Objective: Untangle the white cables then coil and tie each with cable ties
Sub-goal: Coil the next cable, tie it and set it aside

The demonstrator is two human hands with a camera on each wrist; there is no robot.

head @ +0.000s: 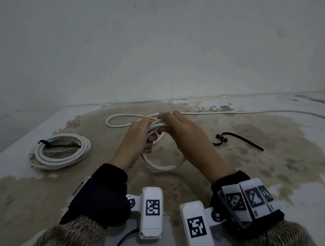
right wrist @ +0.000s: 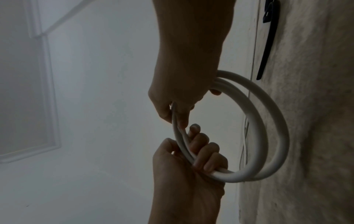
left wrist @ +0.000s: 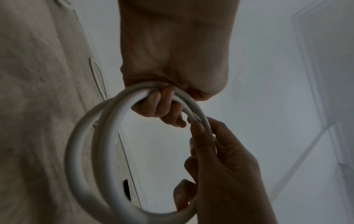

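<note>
Both hands hold a half-made coil of white cable [head: 156, 127] just above the stained floor. My left hand [head: 149, 142] grips the bundled turns with curled fingers [left wrist: 156, 104], and two turns [left wrist: 107, 151] hang below it. My right hand [head: 166, 127] pinches the same turns [right wrist: 177, 121] from the other side. The coil's lower loop [head: 162, 166] sags toward the floor. The uncoiled rest of the cable [head: 266, 113] trails away to the right, with a loose loop [head: 121, 119] behind the hands. A black cable tie [head: 238, 140] lies to the right of my right hand.
A finished white coil [head: 61, 150] bound with a black tie [head: 46, 144] lies on the floor to the left. The wall [head: 150, 44] stands close behind the loose cable. Bare stained floor [head: 261, 172] spreads around the hands.
</note>
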